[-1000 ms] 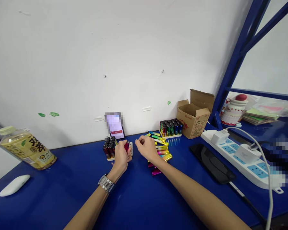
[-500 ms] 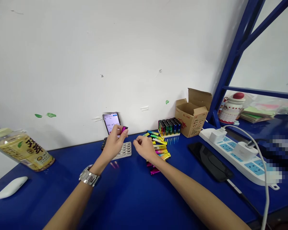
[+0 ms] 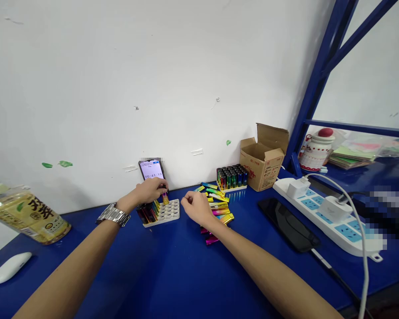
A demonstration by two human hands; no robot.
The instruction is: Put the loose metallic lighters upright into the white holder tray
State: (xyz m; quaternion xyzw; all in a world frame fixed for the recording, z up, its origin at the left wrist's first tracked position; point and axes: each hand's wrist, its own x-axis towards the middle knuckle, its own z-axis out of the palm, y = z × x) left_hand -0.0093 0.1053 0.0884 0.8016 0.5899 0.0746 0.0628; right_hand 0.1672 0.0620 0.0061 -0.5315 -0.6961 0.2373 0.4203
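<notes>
My left hand, with a metal watch at its wrist, pinches a yellow and purple lighter by its upper end. The lighter stands upright over the holes of a white tray. Rows of lighters fill the tray's left side, partly covered by the hand. To the right, my right hand is closed with curled fingers beside a pile of loose shiny lighters. Whatever its fingertips may hold is hidden.
A full tray of lighters stands beside an open cardboard box. A phone with a timer leans on the wall. A black phone, a power strip, a bottle and a white mouse-like object lie around.
My left hand has moved from in front of the phone down to the tray, bringing the lighter upright over a hole. My right hand stays by the pile. The view has shifted slightly.
</notes>
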